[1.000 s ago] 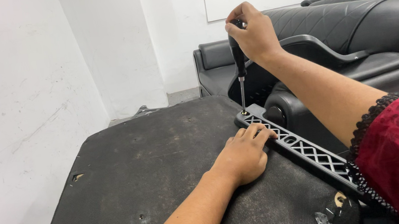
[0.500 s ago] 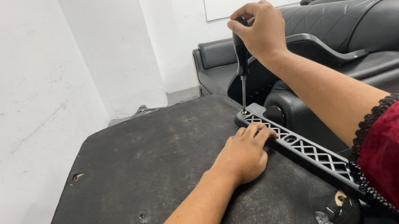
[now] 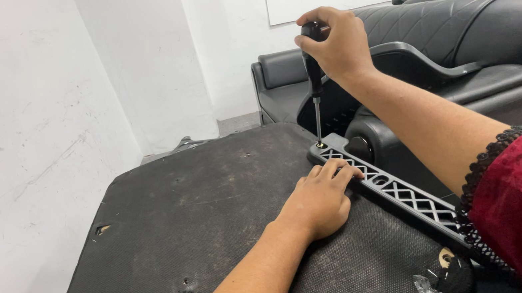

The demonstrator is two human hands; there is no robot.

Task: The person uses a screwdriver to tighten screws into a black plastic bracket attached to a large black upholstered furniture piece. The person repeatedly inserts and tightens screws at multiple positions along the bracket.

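Two hands were at work on a dusty black panel that lay flat beside a white wall. The right hand was closed in a full fist round the black handle of a screwdriver, held upright, its thin shaft running straight down so that the tip met the far end of a grey lattice strip. That strip lay along the panel's right edge, running from the tip back toward the person. The left hand held nothing; it lay palm down on the panel, fingers loosely spread, with the fingertips resting on the strip's near edge just below the screwdriver's tip. Both forearms were bare, with red sleeves trimmed in black lace. Black quilted seats stood behind the strip, close against it. A small crumpled bit of clear plastic lay near the strip's near end.
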